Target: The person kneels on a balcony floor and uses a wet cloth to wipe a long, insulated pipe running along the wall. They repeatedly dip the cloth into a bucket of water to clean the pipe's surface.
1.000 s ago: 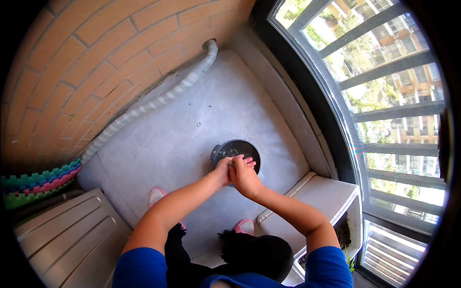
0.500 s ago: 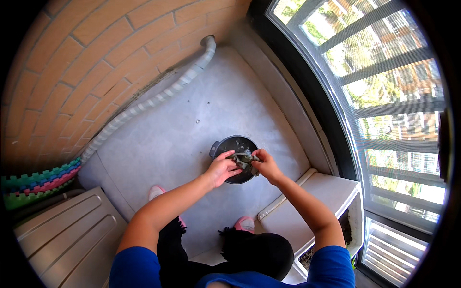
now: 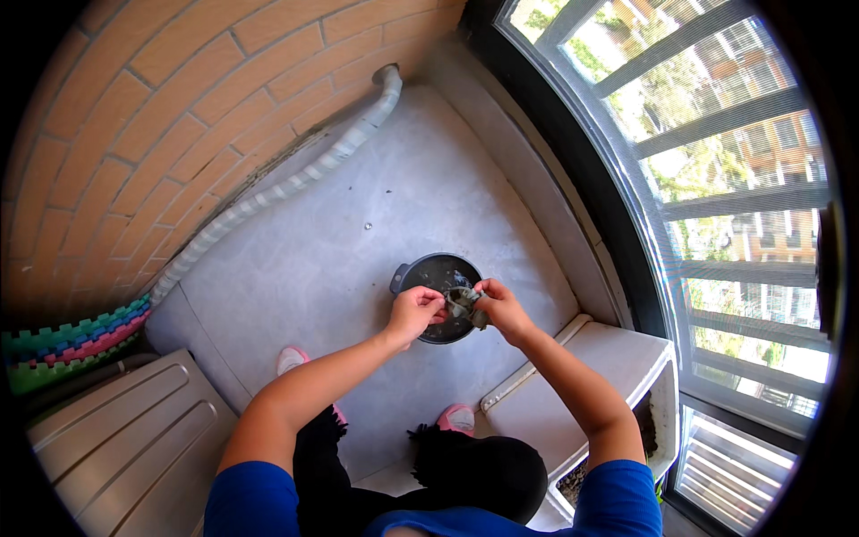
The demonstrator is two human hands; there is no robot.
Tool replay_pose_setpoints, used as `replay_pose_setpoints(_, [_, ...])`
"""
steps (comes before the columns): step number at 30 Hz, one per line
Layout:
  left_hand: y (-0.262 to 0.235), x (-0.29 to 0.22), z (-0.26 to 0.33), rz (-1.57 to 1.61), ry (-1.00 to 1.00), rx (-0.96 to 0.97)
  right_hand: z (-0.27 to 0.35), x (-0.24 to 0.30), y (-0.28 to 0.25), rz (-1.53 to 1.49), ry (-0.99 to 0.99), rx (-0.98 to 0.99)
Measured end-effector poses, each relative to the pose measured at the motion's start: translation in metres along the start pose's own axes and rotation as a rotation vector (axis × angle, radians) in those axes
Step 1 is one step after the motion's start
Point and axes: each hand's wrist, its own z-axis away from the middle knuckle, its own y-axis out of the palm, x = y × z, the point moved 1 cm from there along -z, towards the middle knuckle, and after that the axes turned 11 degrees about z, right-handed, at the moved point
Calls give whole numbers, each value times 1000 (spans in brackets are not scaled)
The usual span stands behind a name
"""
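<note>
A dark round basin with a side handle stands on the floor, with water in it. Over its right half hangs a small wet cloth, patchy dark green and grey. Its exact kind is hard to make out. My right hand grips the cloth at its right end, fingers closed. At the left end, the fingertips of my left hand are pinched together on the cloth's edge. Part of the cloth hides between my fingers.
A striped wrapped pipe runs along the foot of the brick wall. White planter boxes stand at the right below the barred window. A ridged metallic panel and stacked foam mats lie at the left.
My left hand has gone from spread fingers under the cloth to a pinch at its left edge. The cloth has shifted slightly right, staying in my right hand.
</note>
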Motion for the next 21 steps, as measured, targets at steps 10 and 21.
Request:
replay_pose_setpoints(10, [-7,-13,8,176,-106,-62,5,18,-19,-75,127,-61])
replay_pose_setpoints(21, [1,0,3,-21,-263,-213,-28,-12,29,1032,-647,-256])
